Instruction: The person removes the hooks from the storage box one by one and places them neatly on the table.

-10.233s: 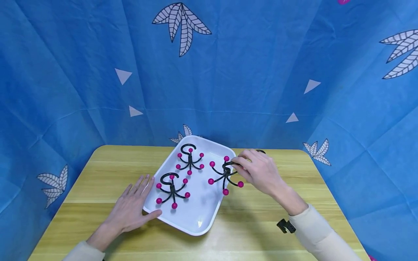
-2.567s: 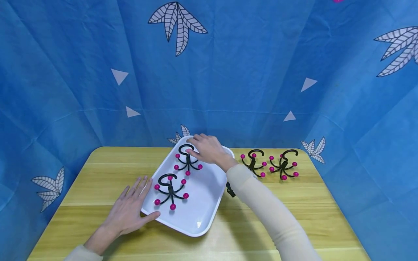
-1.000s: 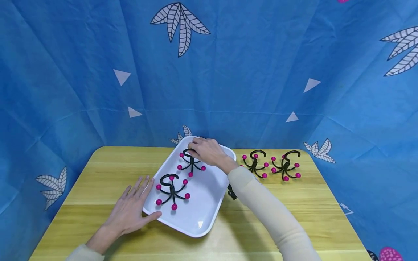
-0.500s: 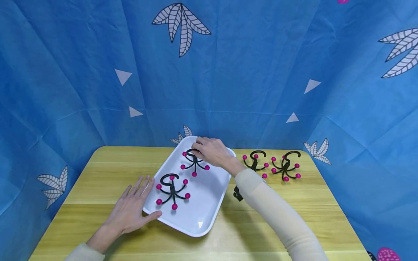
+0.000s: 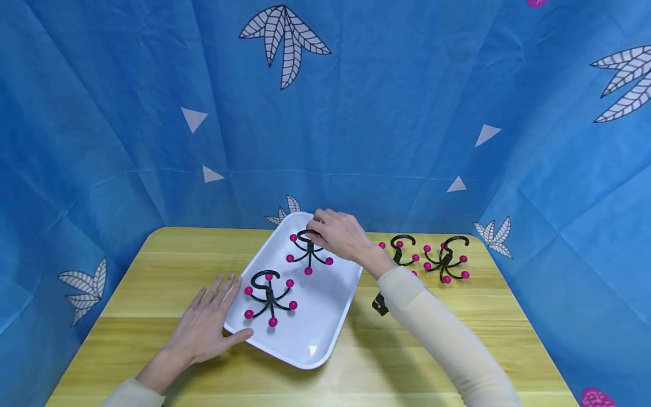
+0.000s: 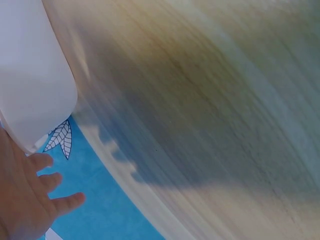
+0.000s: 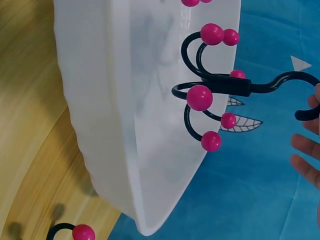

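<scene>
In the head view my right hand [image 5: 342,234] pinches the curved top of a black multi-arm hook hanger [image 5: 310,247] with pink ball tips, over the far part of the white tray [image 5: 292,362]. The right wrist view shows that hanger [image 7: 235,86] upright, its hook end at the fingers [image 7: 306,145]; whether the balls touch the tray floor I cannot tell. A second hanger [image 5: 270,297] stands in the tray's near left part. Beside the tray's left rim, my left hand [image 5: 205,322] lies with fingers straight and thumb spread along the near corner.
Two similar hangers stand on the wooden table [image 5: 488,339] right of the tray: one [image 5: 398,254] partly hidden by my right wrist, the other [image 5: 445,260] near the back right corner. A blue patterned cloth [image 5: 386,113] hangs behind and at both sides.
Ten seconds ago my right hand held another hanger at the tray's right rim; two now stand on the table. Since then it has gripped the far hanger and shifted it right. The left hand stays put.
</scene>
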`<state>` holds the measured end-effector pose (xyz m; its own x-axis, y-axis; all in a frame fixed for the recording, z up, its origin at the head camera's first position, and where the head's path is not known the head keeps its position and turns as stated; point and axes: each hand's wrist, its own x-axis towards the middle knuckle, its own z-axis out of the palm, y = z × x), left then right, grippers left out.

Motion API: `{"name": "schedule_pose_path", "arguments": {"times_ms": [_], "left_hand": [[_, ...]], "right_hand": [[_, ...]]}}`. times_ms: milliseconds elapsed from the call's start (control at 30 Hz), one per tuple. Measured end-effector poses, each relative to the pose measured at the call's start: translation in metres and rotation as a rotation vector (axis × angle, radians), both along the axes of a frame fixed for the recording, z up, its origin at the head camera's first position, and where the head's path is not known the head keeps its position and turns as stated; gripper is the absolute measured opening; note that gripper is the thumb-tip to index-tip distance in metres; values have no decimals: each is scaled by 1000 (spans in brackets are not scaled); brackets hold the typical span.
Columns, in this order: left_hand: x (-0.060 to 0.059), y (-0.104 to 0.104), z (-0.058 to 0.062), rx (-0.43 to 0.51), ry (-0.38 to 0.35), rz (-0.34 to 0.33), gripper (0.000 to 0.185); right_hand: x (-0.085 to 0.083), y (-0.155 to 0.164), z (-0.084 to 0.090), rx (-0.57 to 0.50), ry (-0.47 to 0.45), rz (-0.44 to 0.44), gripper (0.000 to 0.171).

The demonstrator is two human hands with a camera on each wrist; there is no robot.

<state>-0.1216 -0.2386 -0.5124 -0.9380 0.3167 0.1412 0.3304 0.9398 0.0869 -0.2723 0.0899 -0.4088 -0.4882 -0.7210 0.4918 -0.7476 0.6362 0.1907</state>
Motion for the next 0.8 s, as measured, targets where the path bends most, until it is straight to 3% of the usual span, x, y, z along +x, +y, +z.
{"name": "schedule_pose_path", "arguments": {"times_ms": [800], "left_hand": [[6,3,4,-6,-6,10,113]], "right_hand": [[30,32,18,-70,27,17,11]]}}
